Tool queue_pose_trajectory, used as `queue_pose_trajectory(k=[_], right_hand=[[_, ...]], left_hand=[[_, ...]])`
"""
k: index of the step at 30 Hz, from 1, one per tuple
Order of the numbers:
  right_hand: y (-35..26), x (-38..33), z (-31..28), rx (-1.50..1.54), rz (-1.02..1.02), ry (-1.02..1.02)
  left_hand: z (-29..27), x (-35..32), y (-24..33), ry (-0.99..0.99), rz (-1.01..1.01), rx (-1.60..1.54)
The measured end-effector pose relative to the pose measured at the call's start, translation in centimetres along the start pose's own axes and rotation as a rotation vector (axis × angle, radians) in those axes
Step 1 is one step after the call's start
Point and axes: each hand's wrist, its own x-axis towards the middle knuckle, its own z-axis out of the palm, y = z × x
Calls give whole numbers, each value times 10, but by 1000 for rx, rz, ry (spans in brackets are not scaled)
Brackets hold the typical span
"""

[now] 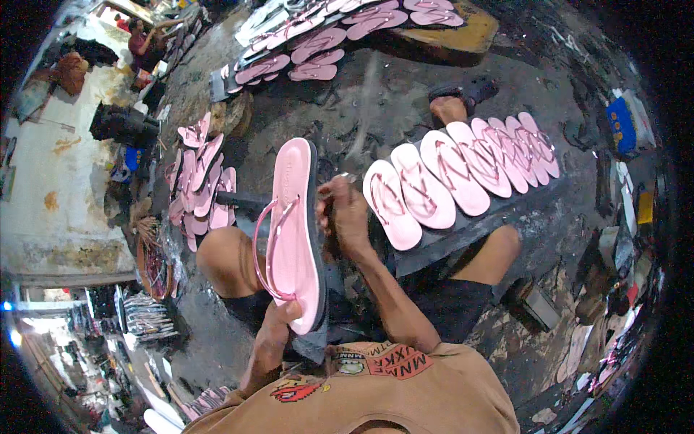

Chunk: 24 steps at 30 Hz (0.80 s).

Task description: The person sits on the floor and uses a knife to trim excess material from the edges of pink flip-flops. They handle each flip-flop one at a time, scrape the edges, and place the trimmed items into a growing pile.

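Observation:
My left hand (278, 322) grips a pink flip-flop (293, 173) by its toe end. The thumb lies on the pink footbed near the toe post. The flip-flop stands up in front of me with its heel end pointing away and its dark sole edge to the right; glossy pink straps loop off to its left. Just right of the sole, my right hand (348, 220) has its fingers curled together. Something small and pale shows by its fingertips, too small to name. Whether these fingers touch the sole, I cannot tell.
Several pink flip-flops (444, 173) overlap in a row on a dark board at my right. More lie in a heap (199, 181) at the left and in stacks (314, 54) at the far side. Another person (141, 43) is at the far left.

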Motion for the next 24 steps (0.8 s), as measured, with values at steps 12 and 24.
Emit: queue_pose_trajectory(k=[12, 24], right_hand=[[-92, -132, -3, -727, -528, 23], [-30, -275, -122, -1207, -186, -153]], left_hand=[[100, 13, 144, 99, 339, 325], [92, -11, 135, 73, -14, 89]])
